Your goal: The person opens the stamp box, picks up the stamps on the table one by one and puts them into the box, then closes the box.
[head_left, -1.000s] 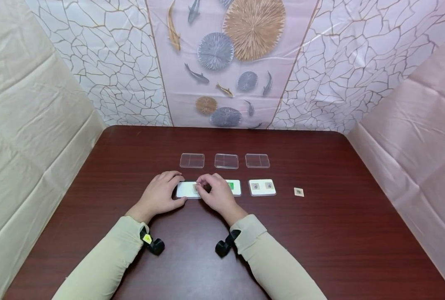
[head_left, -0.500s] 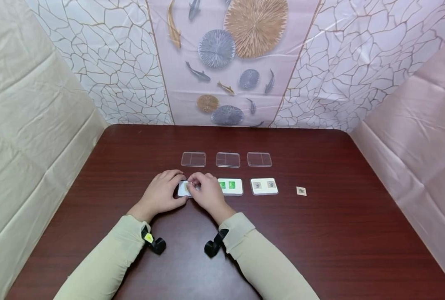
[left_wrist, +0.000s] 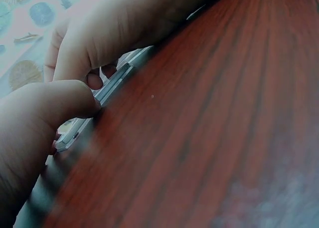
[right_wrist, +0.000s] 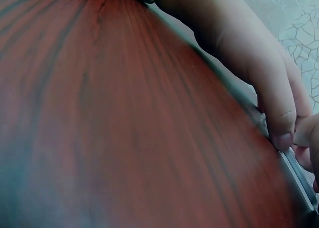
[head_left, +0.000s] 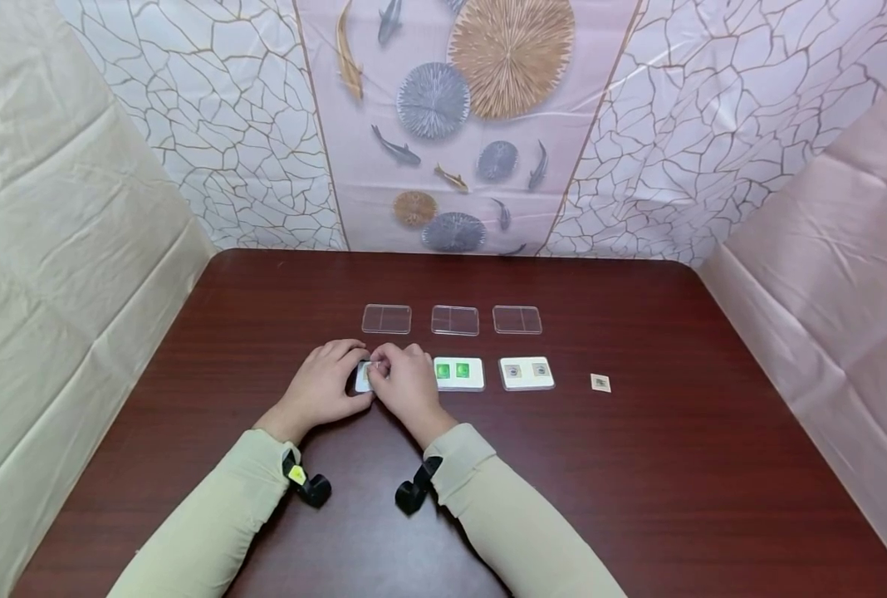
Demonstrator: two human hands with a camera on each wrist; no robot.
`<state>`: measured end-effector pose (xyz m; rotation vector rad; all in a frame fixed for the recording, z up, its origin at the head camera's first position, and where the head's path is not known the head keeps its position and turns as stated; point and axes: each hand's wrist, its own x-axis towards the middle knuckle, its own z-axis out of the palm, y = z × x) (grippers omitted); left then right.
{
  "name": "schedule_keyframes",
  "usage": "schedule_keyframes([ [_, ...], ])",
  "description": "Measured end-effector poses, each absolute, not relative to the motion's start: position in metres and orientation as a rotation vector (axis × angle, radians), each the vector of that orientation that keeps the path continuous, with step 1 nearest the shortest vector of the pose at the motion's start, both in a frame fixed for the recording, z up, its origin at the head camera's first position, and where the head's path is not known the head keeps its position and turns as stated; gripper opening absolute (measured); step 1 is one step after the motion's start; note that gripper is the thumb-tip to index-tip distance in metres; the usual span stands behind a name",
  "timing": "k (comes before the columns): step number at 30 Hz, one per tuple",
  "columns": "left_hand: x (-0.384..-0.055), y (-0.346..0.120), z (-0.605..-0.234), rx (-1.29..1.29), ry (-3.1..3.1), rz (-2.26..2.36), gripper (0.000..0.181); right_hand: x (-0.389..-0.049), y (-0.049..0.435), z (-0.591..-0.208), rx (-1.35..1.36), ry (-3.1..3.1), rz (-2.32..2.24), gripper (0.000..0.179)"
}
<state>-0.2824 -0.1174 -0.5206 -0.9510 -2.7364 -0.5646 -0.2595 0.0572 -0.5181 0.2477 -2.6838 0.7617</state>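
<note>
I'm angling both forearms inward over the desk (head_left: 683,465). Left hand (head_left: 324,384) is gripping the white case (head_left: 360,379) by its left end, thumb near side, fingers far side. Right hand (head_left: 409,389) is bending over it, fingers pinching narrow; can't tell on what. Case is sitting left of the green-marked case (head_left: 453,384).

red-brown table (head_left: 563,448), dark-grained; at twelve o'clock, pink panel (head_left: 454,149) with gold and grey discs (head_left: 513,54); at six, white case (head_left: 454,384), two green squares (head_left: 443,371).
</note>
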Motion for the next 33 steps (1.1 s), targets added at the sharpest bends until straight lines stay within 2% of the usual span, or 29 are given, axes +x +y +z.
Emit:
schedule_keyframes([
  [6,-0.282,-0.115,-0.518,-0.954,-2.724,-0.576,0.060,-0.260,0.055,-0.516,0.218,-2.752,0.649,0.017],
  [13,-0.281,-0.115,-0.516,-0.951,-2.717,-0.573,0.058,-0.253,0.060,-0.511,0.343,-2.548,0.660,0.006],
  [18,-0.280,-0.113,-0.515,-0.959,-2.714,-0.566,0.057,-0.250,0.080,-0.509,0.476,-2.296,0.701,0.006],
  [25,-0.279,-0.114,-0.515,-0.941,-2.741,-0.547,0.057,-0.246,0.145,-0.508,0.529,-2.098,0.729,0.009],
  [33,-0.279,-0.117,-0.517,-0.939,-2.760,-0.526,0.057,-0.228,0.262,-0.513,0.326,-2.182,0.635,0.011],
])
